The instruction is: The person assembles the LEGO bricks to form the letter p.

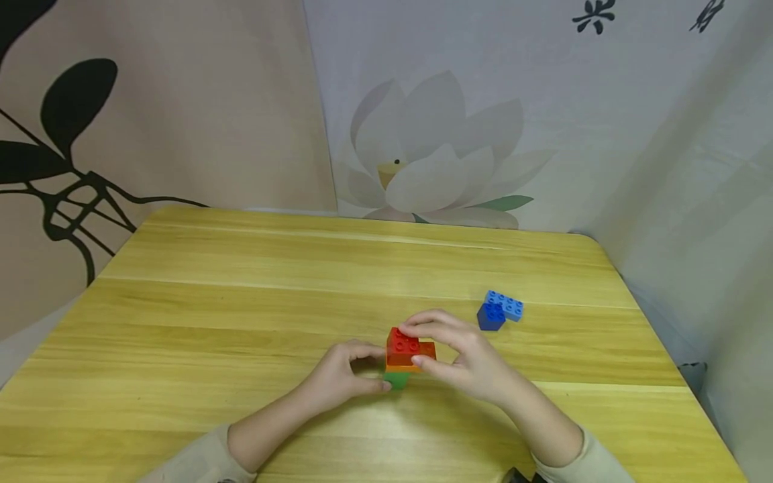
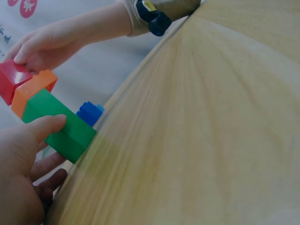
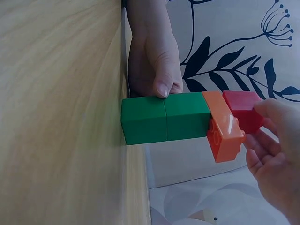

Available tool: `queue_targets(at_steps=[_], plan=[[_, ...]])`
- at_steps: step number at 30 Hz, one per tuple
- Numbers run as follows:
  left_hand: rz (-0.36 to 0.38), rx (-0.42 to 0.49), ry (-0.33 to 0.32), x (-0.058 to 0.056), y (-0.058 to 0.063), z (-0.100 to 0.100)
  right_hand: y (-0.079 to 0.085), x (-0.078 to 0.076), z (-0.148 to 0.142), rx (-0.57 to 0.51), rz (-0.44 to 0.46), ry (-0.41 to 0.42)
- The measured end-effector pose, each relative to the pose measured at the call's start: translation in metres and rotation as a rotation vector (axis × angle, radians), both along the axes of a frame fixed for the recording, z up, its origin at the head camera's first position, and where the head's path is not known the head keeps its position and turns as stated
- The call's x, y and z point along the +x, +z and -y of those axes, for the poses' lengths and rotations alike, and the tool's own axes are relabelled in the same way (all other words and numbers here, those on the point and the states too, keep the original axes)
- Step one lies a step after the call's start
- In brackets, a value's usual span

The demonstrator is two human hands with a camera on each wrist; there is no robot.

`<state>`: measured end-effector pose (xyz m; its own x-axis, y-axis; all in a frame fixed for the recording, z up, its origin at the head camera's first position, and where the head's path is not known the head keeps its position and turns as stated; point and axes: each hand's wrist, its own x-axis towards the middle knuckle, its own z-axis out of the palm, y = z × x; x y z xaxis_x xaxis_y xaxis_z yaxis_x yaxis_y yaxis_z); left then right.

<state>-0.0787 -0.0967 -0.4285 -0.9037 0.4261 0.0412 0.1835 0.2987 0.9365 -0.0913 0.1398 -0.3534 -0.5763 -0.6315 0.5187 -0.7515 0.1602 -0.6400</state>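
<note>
Two green bricks [image 3: 164, 119], one on top of the other, stand upright on the table in front of me. An orange brick [image 3: 226, 126] lies across their top and juts out to the right. On its left part sits a red brick [image 1: 401, 347]; whether it is fully pressed down I cannot tell. My left hand [image 1: 341, 378] grips the green bricks from the left, its thumb on the near side and fingers behind. From the right, my right hand [image 1: 468, 354] pinches the red brick between thumb and fingers.
To the right and farther back on the wooden table [image 1: 241, 322] are a dark blue brick [image 1: 491, 317] and a lighter blue brick [image 1: 512, 308], close together. A printed curtain [image 1: 241, 100] hangs behind the table. A black device [image 2: 158, 22] is on the right wrist.
</note>
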Motion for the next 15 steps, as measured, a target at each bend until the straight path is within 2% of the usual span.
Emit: queue_targets(at_steps=[7, 15], plan=[[0.001, 0.005, -0.002, -0.0004, -0.0008, -0.0001, 0.0025, -0.0007, 0.0019, -0.008, -0.061, 0.010], [-0.008, 0.006, -0.005, -0.0007, -0.0005, -0.0002, 0.0019, -0.0023, 0.0019, -0.012, -0.088, 0.012]])
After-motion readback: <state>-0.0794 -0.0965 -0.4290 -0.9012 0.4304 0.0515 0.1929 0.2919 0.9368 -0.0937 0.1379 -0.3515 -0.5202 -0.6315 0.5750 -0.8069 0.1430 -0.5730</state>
